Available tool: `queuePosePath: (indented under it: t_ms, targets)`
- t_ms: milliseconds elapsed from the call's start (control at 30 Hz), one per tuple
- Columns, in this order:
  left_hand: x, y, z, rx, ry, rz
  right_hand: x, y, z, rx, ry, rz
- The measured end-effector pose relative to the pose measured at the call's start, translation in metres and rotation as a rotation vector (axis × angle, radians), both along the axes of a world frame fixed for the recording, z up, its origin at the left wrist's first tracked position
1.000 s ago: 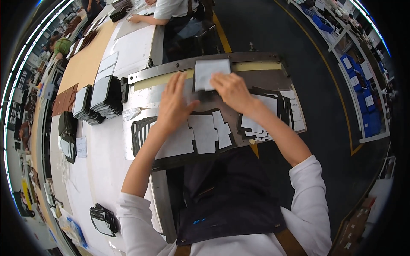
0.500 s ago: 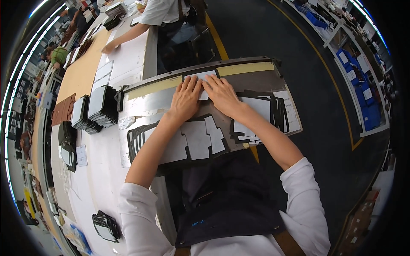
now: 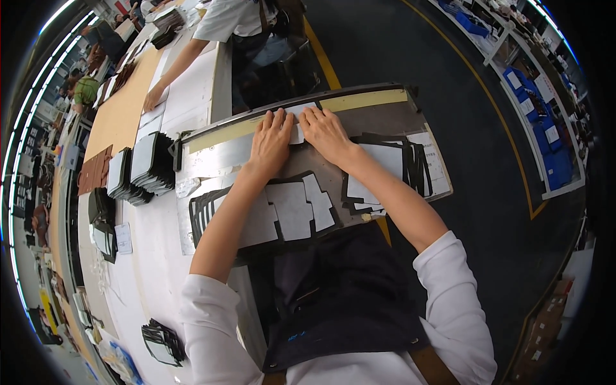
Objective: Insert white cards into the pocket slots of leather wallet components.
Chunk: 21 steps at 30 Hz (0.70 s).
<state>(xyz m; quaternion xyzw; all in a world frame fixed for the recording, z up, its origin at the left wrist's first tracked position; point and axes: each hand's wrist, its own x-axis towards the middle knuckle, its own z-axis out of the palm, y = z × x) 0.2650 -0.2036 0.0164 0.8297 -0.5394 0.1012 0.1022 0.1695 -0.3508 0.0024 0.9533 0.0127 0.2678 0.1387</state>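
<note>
My left hand and my right hand lie side by side near the far edge of a metal-topped board. Their fingers are stretched out flat over a white piece with dark edging, most of which they cover. Under my left forearm, overlapping white pieces with black borders are fanned along the board's near side. More such pieces lie beside my right forearm. A yellowish strip runs along the board's far edge.
Stacks of white-faced black pieces stand on the long table at left, near brown pieces. A co-worker's hand touches white sheets across the table. On the right, a shelf holds blue bins.
Both my hands have shifted slightly left, with a little more of the white piece showing between them. The co-worker's hand has come nearer, down onto the white sheets.
</note>
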Motion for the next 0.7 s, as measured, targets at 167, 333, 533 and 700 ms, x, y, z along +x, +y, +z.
queuePosePath:
  t_ms: [167,333,533,700]
  targets:
    - [-0.001,0.0003,-0.0036,-0.049,-0.039,0.004,-0.0017,-0.0001,-0.0002,0.051,-0.012,0.015]
    - [0.0006,-0.0013,-0.0035,-0.039,-0.105,0.019,-0.0036,-0.0011,-0.0039,0.118,-0.099,0.045]
    - [0.0049,0.003,-0.0092,-0.049,-0.19,-0.01,0.001,0.0056,-0.0077,0.099,-0.058,-0.027]
    - [0.0068,0.003,-0.0105,-0.043,-0.168,0.001,0.0021,0.008,-0.008,0.1,-0.073,-0.026]
